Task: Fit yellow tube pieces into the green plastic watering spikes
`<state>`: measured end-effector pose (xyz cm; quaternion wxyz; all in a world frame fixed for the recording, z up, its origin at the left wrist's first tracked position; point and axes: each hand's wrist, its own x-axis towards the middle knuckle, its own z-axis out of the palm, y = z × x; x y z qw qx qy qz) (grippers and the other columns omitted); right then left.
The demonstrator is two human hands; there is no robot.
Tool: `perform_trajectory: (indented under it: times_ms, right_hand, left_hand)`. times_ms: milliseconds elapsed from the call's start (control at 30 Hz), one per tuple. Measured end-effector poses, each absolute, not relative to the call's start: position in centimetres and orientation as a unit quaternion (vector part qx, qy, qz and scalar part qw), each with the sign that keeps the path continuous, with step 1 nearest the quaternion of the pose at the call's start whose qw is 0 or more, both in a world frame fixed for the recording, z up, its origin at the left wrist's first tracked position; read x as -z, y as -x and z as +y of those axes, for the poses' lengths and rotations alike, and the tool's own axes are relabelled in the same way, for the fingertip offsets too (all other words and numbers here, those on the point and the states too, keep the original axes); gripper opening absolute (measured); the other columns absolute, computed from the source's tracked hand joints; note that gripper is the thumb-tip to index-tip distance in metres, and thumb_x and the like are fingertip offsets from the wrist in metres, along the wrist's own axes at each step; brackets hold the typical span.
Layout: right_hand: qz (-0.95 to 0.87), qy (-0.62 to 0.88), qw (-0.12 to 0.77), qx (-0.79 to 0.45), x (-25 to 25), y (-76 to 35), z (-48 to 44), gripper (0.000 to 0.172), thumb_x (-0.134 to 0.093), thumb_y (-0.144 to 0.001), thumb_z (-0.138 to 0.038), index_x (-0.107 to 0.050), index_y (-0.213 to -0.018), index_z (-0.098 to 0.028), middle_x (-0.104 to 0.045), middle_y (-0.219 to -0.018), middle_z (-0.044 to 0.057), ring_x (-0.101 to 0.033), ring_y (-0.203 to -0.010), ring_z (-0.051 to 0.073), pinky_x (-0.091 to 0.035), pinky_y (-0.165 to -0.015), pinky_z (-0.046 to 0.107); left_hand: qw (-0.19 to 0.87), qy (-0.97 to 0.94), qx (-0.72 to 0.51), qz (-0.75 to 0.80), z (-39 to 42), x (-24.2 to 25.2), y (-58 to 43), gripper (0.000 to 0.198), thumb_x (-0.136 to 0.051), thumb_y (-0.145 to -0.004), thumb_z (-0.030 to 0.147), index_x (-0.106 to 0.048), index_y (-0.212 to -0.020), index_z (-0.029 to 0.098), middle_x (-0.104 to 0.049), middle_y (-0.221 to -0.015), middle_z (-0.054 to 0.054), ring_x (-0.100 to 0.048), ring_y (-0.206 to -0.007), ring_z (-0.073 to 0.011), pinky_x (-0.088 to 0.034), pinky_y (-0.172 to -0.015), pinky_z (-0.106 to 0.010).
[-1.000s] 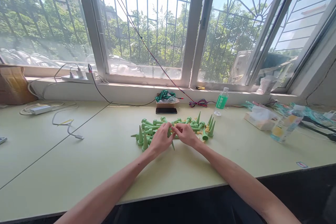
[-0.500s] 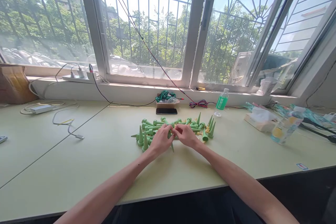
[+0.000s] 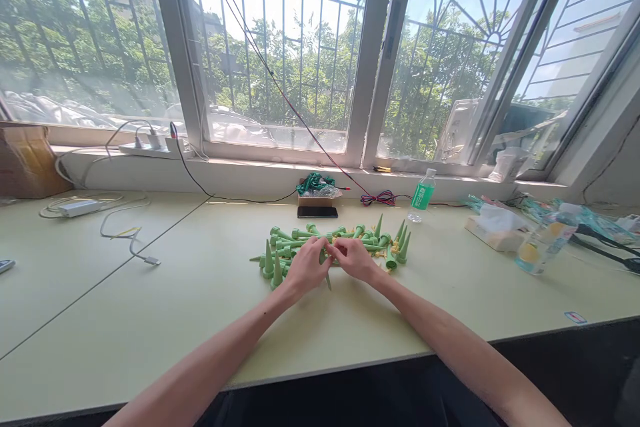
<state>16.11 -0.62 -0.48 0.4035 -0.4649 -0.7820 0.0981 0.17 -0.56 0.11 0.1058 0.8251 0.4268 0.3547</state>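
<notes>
A heap of green cone-shaped plastic spikes [image 3: 293,243] with small yellow parts lies in the middle of the pale table [image 3: 165,300]. Both my hands meet just in front of the heap. My left hand [image 3: 306,270] is closed round one green spike [image 3: 327,278], whose tip points down toward me. My right hand [image 3: 354,257] pinches the top end of that same spike with its fingertips. What sits between the right fingertips is too small to make out.
A black phone [image 3: 317,211] and a small box with green cable lie behind the heap. A green-labelled bottle [image 3: 422,195] stands at the sill. A tissue pack [image 3: 495,225], another bottle [image 3: 543,242] and bags lie at right. Cables [image 3: 127,233] and a power strip sit at left.
Both hands stay together on the spike with only slight finger movement. The spike's tip has dipped a little toward me.
</notes>
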Motion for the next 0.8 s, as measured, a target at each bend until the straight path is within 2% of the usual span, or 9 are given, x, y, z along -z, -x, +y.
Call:
perform_trajectory:
  times_ms: [133, 233, 567, 800]
  right_hand:
    - [-0.782, 0.449, 0.414, -0.124, 0.33, -16.04, -0.88, 0.024, -0.052, -0.089, -0.036, -0.058, -0.075, -0.017, -0.061, -0.067, 0.001, -0.05, -0.058, 0.011, -0.034, -0.054, 0.022]
    - [-0.782, 0.441, 0.419, -0.133, 0.38, -16.04, -0.87, 0.016, -0.053, -0.088, -0.03, -0.058, -0.078, -0.018, -0.063, -0.071, 0.001, -0.053, -0.061, 0.012, -0.036, -0.056, 0.022]
    - [-0.787, 0.45, 0.404, -0.125, 0.79, -16.23, -0.37, 0.021, -0.05, -0.09, -0.029, -0.052, -0.072, -0.018, -0.062, -0.067, 0.001, -0.05, -0.059, 0.011, -0.034, -0.056, 0.022]
    - [-0.792, 0.456, 0.392, -0.103, 0.77, -16.31, -0.29, 0.03, -0.046, -0.092, -0.031, -0.044, -0.065, -0.019, -0.051, -0.058, -0.002, -0.039, -0.052, 0.01, -0.027, -0.052, 0.022]
  left_hand:
    - [0.105, -0.822, -0.352, 0.435, -0.56, -0.1, -0.11, 0.008, -0.051, -0.082, 0.023, -0.057, -0.086, 0.019, -0.056, -0.087, -0.004, -0.057, -0.078, -0.0178, -0.043, -0.072, -0.029]
    - [0.104, -0.824, -0.349, 0.433, -0.5, -0.06, -0.12, 0.01, -0.051, -0.082, 0.023, -0.058, -0.088, 0.019, -0.056, -0.087, -0.004, -0.057, -0.079, -0.0182, -0.043, -0.072, -0.029]
    - [0.103, -0.827, -0.344, 0.433, -0.6, -0.1, -0.15, 0.011, -0.05, -0.084, 0.027, -0.056, -0.082, 0.018, -0.055, -0.085, -0.004, -0.055, -0.076, -0.0179, -0.041, -0.068, -0.029]
    - [0.108, -0.829, -0.343, 0.428, -0.49, -0.09, -0.22, 0.01, -0.051, -0.084, 0.028, -0.056, -0.083, 0.018, -0.055, -0.086, -0.004, -0.055, -0.076, -0.0179, -0.041, -0.067, -0.029]
